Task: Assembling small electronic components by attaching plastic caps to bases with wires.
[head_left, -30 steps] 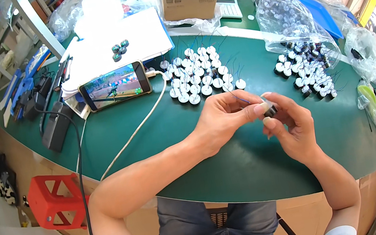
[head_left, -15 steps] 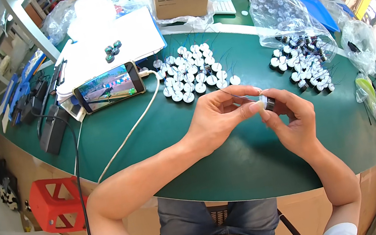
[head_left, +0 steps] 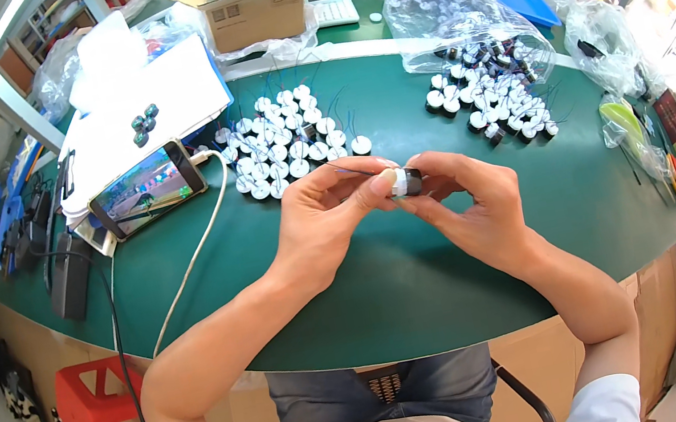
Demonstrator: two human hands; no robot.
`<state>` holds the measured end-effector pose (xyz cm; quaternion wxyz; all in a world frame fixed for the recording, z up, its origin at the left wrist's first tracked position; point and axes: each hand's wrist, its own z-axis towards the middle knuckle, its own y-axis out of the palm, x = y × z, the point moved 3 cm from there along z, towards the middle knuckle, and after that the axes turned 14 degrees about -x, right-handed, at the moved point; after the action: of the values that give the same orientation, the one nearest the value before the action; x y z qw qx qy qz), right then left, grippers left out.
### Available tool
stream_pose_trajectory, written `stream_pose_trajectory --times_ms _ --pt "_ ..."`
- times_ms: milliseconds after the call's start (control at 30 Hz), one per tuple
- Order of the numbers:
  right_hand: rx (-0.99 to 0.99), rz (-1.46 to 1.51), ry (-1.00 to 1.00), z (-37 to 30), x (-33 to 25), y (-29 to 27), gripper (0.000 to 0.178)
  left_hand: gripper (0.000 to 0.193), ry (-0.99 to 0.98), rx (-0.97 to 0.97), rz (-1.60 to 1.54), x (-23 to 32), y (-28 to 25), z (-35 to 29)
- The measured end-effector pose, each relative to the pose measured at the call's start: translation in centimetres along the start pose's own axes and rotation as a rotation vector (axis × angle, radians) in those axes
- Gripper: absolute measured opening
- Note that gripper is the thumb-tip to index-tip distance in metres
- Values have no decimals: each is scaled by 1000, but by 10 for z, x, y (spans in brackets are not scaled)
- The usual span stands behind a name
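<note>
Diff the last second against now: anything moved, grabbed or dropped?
Little changed. Both hands stayed together over the green table, the left hand and right hand keeping their grip on the same small black and white cylindrical part; fingers shifted only slightly. Nothing was picked up or let go. The two clusters of parts, the phone and its cable lie as before.

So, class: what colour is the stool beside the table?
Red stool, seen best in the head view, lower left.

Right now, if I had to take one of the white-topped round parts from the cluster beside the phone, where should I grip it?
Take an outer part by its round side wall, from above on the near edge: it stands upright, clear of its neighbours there.
</note>
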<state>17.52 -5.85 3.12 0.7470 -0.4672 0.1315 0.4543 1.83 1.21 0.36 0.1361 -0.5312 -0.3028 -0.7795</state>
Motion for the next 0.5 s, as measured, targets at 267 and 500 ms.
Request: stream_pose_trajectory --times_ms 267,500 --pt "4 -96 -71 -1 -2 -2 32 15 20 30 34 2 0 0" --pt "21 -178 -107 -1 -6 -3 32 18 24 52 36 5 3 -2"
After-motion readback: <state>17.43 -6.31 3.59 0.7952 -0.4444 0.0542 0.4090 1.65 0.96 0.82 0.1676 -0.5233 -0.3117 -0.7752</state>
